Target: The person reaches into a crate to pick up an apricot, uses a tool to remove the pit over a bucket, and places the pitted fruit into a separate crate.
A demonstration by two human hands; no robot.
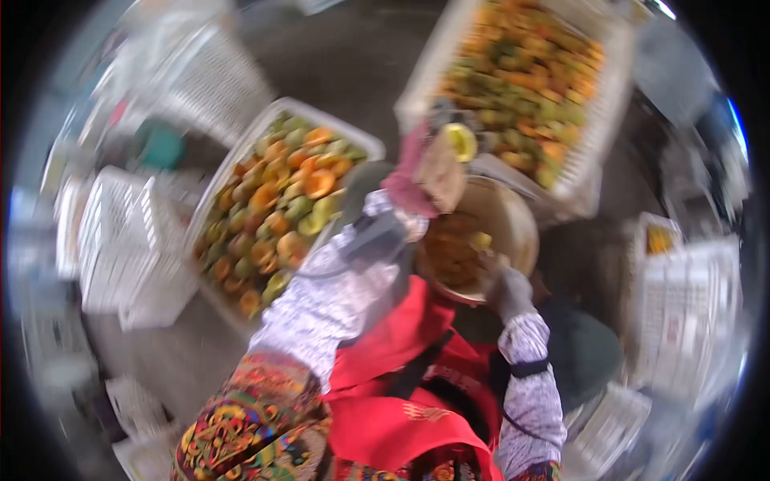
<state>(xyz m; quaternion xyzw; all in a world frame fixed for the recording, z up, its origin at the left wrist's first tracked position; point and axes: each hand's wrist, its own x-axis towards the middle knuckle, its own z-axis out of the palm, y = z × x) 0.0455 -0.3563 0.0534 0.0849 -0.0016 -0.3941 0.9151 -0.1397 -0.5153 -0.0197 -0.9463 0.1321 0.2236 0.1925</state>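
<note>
Bearing blurred lettering (447, 375), a red apron (393, 333) faces the bucket (517, 228). The left hand (414, 158) grips a fruit half (460, 143); whether the right hand (508, 293) holds anything, I cannot tell.

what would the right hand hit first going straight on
Likely the small yellow piece at the fingertips of the right hand, unless held, then orange pieces in the bucket; depth is unclear.
</note>
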